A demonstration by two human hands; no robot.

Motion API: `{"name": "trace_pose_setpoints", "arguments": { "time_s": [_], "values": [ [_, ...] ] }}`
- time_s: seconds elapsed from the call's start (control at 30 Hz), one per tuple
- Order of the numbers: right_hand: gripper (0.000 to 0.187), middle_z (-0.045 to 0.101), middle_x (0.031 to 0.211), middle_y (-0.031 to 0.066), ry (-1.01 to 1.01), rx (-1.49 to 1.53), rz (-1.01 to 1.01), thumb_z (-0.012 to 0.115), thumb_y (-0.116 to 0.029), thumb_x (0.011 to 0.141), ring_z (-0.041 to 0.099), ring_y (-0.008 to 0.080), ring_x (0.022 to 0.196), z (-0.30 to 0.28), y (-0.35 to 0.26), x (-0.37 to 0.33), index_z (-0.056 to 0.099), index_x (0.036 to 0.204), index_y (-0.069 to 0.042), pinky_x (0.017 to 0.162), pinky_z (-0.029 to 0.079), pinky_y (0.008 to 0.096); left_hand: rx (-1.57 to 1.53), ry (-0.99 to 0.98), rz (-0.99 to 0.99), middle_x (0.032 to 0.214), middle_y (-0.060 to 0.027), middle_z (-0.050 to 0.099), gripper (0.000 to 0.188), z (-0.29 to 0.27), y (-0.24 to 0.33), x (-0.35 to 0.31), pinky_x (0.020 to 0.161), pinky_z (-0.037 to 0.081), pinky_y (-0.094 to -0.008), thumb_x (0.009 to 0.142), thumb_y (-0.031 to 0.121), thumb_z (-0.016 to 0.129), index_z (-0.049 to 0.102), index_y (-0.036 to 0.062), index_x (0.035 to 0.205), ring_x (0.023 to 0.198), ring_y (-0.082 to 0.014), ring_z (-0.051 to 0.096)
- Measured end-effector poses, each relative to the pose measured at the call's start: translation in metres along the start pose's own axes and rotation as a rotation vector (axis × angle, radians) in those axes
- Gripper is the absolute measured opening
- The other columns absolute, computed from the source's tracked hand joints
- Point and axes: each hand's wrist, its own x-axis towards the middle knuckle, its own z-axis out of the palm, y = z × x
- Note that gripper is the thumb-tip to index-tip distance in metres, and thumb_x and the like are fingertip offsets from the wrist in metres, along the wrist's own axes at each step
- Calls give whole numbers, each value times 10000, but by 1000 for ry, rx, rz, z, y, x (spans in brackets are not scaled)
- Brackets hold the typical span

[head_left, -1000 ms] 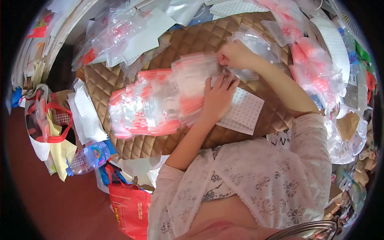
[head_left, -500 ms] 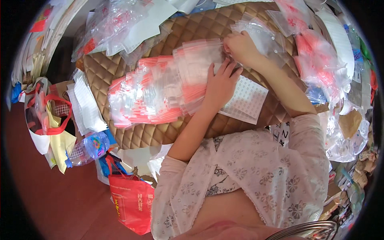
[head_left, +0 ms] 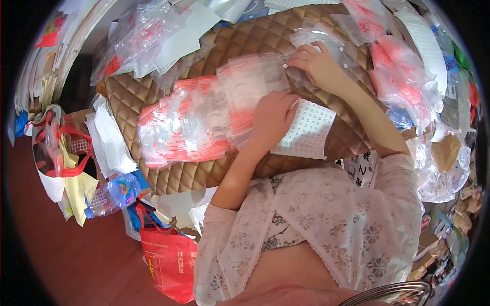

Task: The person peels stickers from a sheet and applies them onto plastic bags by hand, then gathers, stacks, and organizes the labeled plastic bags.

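My left hand (head_left: pixel 274 116) is closed, its fingertips pinched at the upper left corner of a white sheet (head_left: pixel 309 130) printed with rows of small marks. Beside it lie overlapping rows of clear zip bags with red edges (head_left: pixel 204 145). My right hand (head_left: pixel 319 66) has its fingers apart, with one finger raised. Its fingertips are near a small round white sticker (head_left: pixel 285 66) on the rightmost bag of the row. Beyond that hand lie loose clear bags (head_left: pixel 319 34), some bearing small white dots.
The brown quilted surface (head_left: pixel 245 33) carries everything. A pile of clear bags (head_left: pixel 148 30) lies far left, and pink-red bags (head_left: pixel 395 66) line the right side. At lower left are a plastic bottle (head_left: pixel 122 191), a red bag (head_left: pixel 171 265) and papers (head_left: pixel 115 137).
My left hand has drawn back from the bags toward the sheet, and its fingers have closed at the sheet's corner. My right hand has loosened, raising a finger; a white dot now shows by its fingertips.
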Motion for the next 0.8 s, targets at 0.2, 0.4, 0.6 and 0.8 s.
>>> {"name": "trace_pose_setpoints", "arguments": {
  "time_s": [0.2,0.4,0.6,0.8],
  "values": [
    [238,579,1019,80,-13,617,237,559,-46,786,522,275,992,-38,-38,5,576,1022,-72,838,420,369,-515,0,-488,886,-73,658,213,-29,1,-21,688,479,-256,873,183,575,632,19,996,790,-123,616],
    [229,526,1003,133,-100,531,93,584,-29,775,502,314,1005,-43,-91,1,543,1000,-30,852,422,382,-1190,155,-814,840,11,604,251,-31,5,-41,684,448,-246,878,223,552,625,5,981,763,-90,551],
    [240,532,974,133,-17,490,78,584,-3,756,526,335,931,-43,-110,1,542,990,-33,784,451,386,-1195,310,-833,807,20,562,261,-17,8,-51,619,405,-238,892,258,516,594,8,894,722,-94,503],
    [231,544,956,126,-44,539,168,572,36,753,540,324,908,-39,-111,-5,550,973,-31,756,457,379,-785,322,-593,597,-33,480,328,-13,6,-54,527,352,-274,928,233,485,536,-33,744,575,-100,420]
  ]
}}
